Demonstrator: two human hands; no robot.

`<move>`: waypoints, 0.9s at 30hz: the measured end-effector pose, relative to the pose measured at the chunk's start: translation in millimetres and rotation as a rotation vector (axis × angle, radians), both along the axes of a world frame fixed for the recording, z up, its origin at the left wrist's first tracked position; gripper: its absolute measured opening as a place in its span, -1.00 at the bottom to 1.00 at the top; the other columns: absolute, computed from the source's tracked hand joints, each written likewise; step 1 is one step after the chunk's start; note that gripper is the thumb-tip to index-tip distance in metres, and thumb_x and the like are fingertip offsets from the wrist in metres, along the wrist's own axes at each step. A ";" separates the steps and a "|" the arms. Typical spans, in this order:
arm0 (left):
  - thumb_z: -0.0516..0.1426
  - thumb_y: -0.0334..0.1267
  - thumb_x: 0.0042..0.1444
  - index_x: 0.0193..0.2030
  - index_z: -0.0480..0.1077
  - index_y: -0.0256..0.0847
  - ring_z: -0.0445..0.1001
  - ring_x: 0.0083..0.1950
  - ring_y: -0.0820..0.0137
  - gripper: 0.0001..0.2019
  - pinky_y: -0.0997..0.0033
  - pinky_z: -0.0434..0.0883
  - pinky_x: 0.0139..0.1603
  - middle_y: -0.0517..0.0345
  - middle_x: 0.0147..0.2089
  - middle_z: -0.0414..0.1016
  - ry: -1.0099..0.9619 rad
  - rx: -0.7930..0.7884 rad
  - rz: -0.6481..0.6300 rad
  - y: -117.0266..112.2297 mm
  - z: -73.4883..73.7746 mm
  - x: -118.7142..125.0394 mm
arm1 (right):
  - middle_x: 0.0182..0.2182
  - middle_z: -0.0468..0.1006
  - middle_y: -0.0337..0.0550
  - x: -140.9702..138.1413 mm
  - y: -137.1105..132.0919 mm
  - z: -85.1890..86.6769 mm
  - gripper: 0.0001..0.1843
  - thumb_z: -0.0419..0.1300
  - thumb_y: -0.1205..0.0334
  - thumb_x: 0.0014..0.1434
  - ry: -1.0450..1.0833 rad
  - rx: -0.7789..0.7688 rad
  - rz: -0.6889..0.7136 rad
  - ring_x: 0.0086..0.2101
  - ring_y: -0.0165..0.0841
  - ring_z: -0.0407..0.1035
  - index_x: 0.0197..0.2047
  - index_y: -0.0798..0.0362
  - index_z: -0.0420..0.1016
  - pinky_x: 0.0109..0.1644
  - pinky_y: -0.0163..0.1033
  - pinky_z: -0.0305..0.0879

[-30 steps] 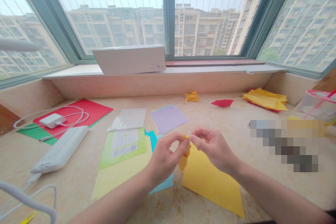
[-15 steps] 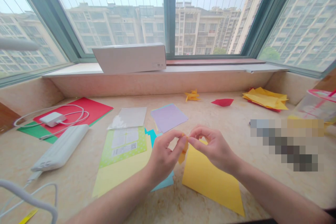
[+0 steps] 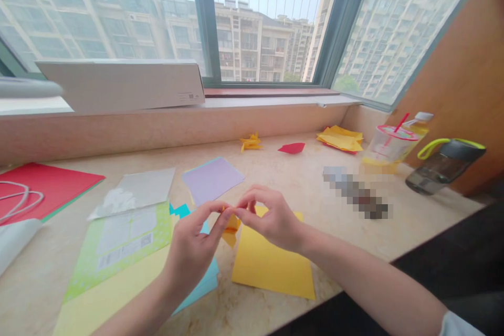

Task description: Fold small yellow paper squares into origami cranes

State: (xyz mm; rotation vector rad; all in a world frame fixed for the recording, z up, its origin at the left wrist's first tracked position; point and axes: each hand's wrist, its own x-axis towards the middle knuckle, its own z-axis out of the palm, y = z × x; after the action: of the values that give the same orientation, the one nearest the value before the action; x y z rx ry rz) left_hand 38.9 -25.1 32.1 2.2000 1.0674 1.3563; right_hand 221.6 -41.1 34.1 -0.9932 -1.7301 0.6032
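Between my two hands is a small folded piece of yellow-orange paper [image 3: 230, 230], held up above the counter. My left hand [image 3: 197, 239] pinches it between thumb and forefinger. My right hand [image 3: 271, 218] pinches the same paper at its top, the fingertips of both hands meeting there. The fingers cover much of the folds. Under and beside my right hand lies a flat yellow sheet [image 3: 271, 268]. Left of it, partly beneath my left forearm, are light blue sheets [image 3: 202, 281] and a pale yellow sheet [image 3: 114, 286].
A purple sheet [image 3: 212, 181], a folded yellow paper figure [image 3: 251, 142], a red folded paper [image 3: 292, 148] and a yellow paper pile [image 3: 339, 139] lie farther back. On the right stand a plastic cup [image 3: 388, 149] and a dark bottle [image 3: 444, 165]. Red paper [image 3: 59, 184] lies left.
The view has swung to the right, bringing the dark bottle and the wooden panel into sight. Both hands still pinch the folded paper, their fingertips now closer together.
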 end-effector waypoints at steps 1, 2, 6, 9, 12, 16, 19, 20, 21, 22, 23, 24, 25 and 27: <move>0.17 -0.20 0.22 -0.31 0.49 -0.14 0.54 -0.43 0.39 -0.87 0.49 0.46 -0.34 0.24 -0.41 0.61 0.010 0.027 0.012 0.6 -0.1 -0.8 | -0.40 0.56 -0.22 -0.2 0.6 0.0 -0.86 0.29 0.18 0.21 0.014 0.002 0.005 -0.41 -0.42 0.39 -0.36 0.03 0.55 -0.26 -0.26 0.37; 0.16 -0.18 0.22 -0.31 0.49 -0.13 0.54 -0.43 0.39 -0.87 0.49 0.46 -0.35 0.24 -0.40 0.61 0.023 0.044 0.014 1.1 -0.2 -1.4 | -0.39 0.57 -0.22 -0.4 1.0 0.1 -0.87 0.29 0.19 0.21 0.026 0.004 0.012 -0.41 -0.42 0.39 -0.35 0.03 0.55 -0.27 -0.27 0.37; 0.15 -0.12 0.24 -0.29 0.48 -0.11 0.55 -0.41 0.38 -0.84 0.49 0.45 -0.35 0.23 -0.36 0.61 0.052 0.083 0.028 2.3 0.1 -2.9 | -0.41 0.56 -0.23 -0.9 0.3 1.5 -0.85 0.29 0.16 0.21 0.043 -0.009 0.040 -0.42 -0.42 0.39 -0.36 0.03 0.56 -0.28 -0.27 0.37; 0.16 -0.07 0.22 -0.31 0.49 -0.11 0.55 -0.42 0.38 -0.80 0.50 0.45 -0.36 0.24 -0.36 0.61 0.059 0.080 0.038 2.9 0.5 -3.1 | -0.39 0.57 -0.23 -1.6 -0.2 0.9 -0.86 0.29 0.17 0.20 0.045 -0.048 0.040 -0.43 -0.43 0.39 -0.35 0.04 0.57 -0.28 -0.28 0.36; 0.18 -0.01 0.19 -0.32 0.51 -0.11 0.55 -0.43 0.37 -0.76 0.48 0.45 -0.37 0.24 -0.38 0.62 0.059 0.011 0.057 4.0 0.7 -3.1 | -0.39 0.58 -0.24 -1.7 1.5 -0.2 -0.87 0.28 0.18 0.20 0.065 -0.107 0.033 -0.42 -0.43 0.40 -0.32 0.05 0.58 -0.29 -0.28 0.35; 0.21 0.01 0.15 -0.32 0.54 -0.16 0.56 -0.38 0.32 -0.73 0.44 0.45 -0.34 0.18 -0.38 0.63 -0.044 -0.211 0.137 6.0 1.7 1.1 | -0.31 0.62 -0.17 1.0 4.1 1.6 -0.76 0.16 0.13 0.30 0.108 -0.154 -0.012 -0.31 -0.38 0.45 -0.22 0.05 0.61 -0.22 -0.26 0.36; 0.23 -0.04 0.14 -0.35 0.53 -0.22 0.57 -0.33 0.31 -0.74 0.42 0.47 -0.26 0.14 -0.38 0.63 -0.253 -0.364 0.129 7.7 2.4 6.8 | -0.18 0.63 -0.11 2.6 3.6 1.7 -0.74 0.18 0.10 0.29 0.075 -0.194 -0.026 -0.26 -0.35 0.46 -0.07 0.05 0.58 -0.18 -0.23 0.37; 0.23 -0.06 0.14 -0.35 0.53 -0.23 0.57 -0.31 0.32 -0.75 0.42 0.47 -0.23 0.13 -0.38 0.63 -0.308 -0.394 0.110 8.3 2.3 8.4 | -0.15 0.63 -0.10 2.5 3.2 0.5 -0.71 0.22 0.08 0.26 0.049 -0.210 -0.001 -0.24 -0.34 0.47 -0.04 0.04 0.57 -0.15 -0.21 0.37; 0.24 -0.08 0.14 -0.34 0.53 -0.24 0.57 -0.27 0.32 -0.76 0.42 0.46 -0.19 0.12 -0.36 0.63 -0.358 -0.426 0.088 8.7 2.2 9.6 | -0.13 0.62 -0.10 2.1 2.8 -1.3 -0.69 0.24 0.09 0.24 0.032 -0.220 0.024 -0.20 -0.32 0.47 0.00 0.02 0.56 -0.12 -0.19 0.37; 0.24 -0.09 0.14 -0.32 0.53 -0.25 0.56 -0.27 0.33 -0.77 0.43 0.46 -0.18 0.11 -0.35 0.63 -0.404 -0.443 0.078 8.9 2.0 10.6 | -0.10 0.62 -0.11 1.4 2.6 -3.4 -0.64 0.29 0.09 0.20 0.008 -0.238 0.054 -0.16 -0.30 0.47 0.05 -0.01 0.54 -0.08 -0.17 0.36; 0.25 -0.11 0.13 -0.32 0.53 -0.26 0.56 -0.28 0.34 -0.78 0.43 0.45 -0.18 0.11 -0.34 0.63 -0.439 -0.461 0.067 8.6 2.0 11.4 | -0.11 0.63 -0.13 0.6 2.5 -5.6 -0.61 0.32 0.11 0.16 -0.001 -0.252 0.067 -0.15 -0.28 0.48 0.06 -0.03 0.53 -0.07 -0.16 0.36; 0.26 -0.12 0.13 -0.32 0.53 -0.26 0.56 -0.28 0.35 -0.78 0.42 0.45 -0.17 0.10 -0.33 0.64 -0.476 -0.472 0.056 7.9 2.1 12.0 | -0.12 0.64 -0.14 -0.3 2.6 -7.6 -0.61 0.33 0.12 0.15 -0.003 -0.268 0.077 -0.15 -0.27 0.48 0.06 -0.05 0.54 -0.07 -0.15 0.36; 0.26 -0.11 0.13 -0.31 0.52 -0.26 0.56 -0.26 0.34 -0.78 0.41 0.45 -0.15 0.09 -0.32 0.64 -0.497 -0.492 0.037 6.8 2.3 12.6 | -0.15 0.65 -0.16 -0.9 2.9 -9.1 -0.64 0.33 0.12 0.15 0.002 -0.279 0.082 -0.17 -0.27 0.49 0.03 -0.05 0.56 -0.09 -0.15 0.36; 0.26 -0.11 0.13 -0.29 0.52 -0.27 0.57 -0.22 0.32 -0.77 0.37 0.46 -0.09 0.06 -0.30 0.65 -0.518 -0.521 0.012 4.3 2.8 13.8 | -0.21 0.67 -0.18 -1.2 4.4 -10.7 -0.77 0.29 0.12 0.19 0.027 -0.290 0.088 -0.21 -0.28 0.51 -0.08 -0.04 0.61 -0.13 -0.16 0.35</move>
State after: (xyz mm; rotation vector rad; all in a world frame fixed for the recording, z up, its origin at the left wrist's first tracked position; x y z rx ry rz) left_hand 52.8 -20.9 34.8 1.3758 1.0718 1.3534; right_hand 220.5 -36.7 23.4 -1.1062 -1.6996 0.9398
